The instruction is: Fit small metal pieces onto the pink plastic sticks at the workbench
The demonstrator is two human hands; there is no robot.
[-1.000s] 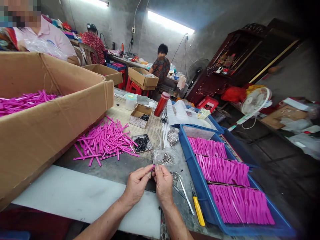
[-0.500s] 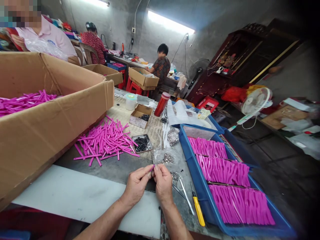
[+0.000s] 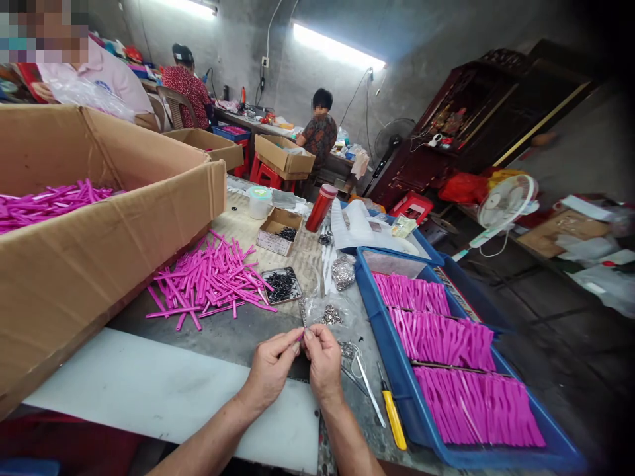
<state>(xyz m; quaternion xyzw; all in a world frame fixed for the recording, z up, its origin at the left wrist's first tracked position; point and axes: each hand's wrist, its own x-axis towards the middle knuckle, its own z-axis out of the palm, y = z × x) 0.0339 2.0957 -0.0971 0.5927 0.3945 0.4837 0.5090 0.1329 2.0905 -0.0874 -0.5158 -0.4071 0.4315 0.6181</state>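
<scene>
My left hand (image 3: 272, 367) and my right hand (image 3: 323, 362) meet fingertip to fingertip over the near part of the table. Both are closed in a pinch around a slim purple plastic piece (image 3: 301, 336), mostly hidden by the fingers. Beyond them, to the left, lies a loose pile of purple plastic sticks (image 3: 213, 277). A small tray of black parts (image 3: 282, 284) sits beside that pile. Just past my fingertips, small metal parts (image 3: 332, 315) rest on a clear plastic bag. A yellow-handled screwdriver (image 3: 393, 416) and white-handled tweezers (image 3: 370, 387) lie right of my right hand.
A big cardboard box (image 3: 109, 244) with more purple sticks stands at left. On the right, a blue bin (image 3: 372, 317) holds rows of purple pieces. A red flask (image 3: 321, 207) and small box (image 3: 275, 243) stand farther back. Several people sit or stand beyond.
My hands stay almost in place, with the fingertips shifting very slightly around the purple piece. At the far left, the person in pink has moved a little.
</scene>
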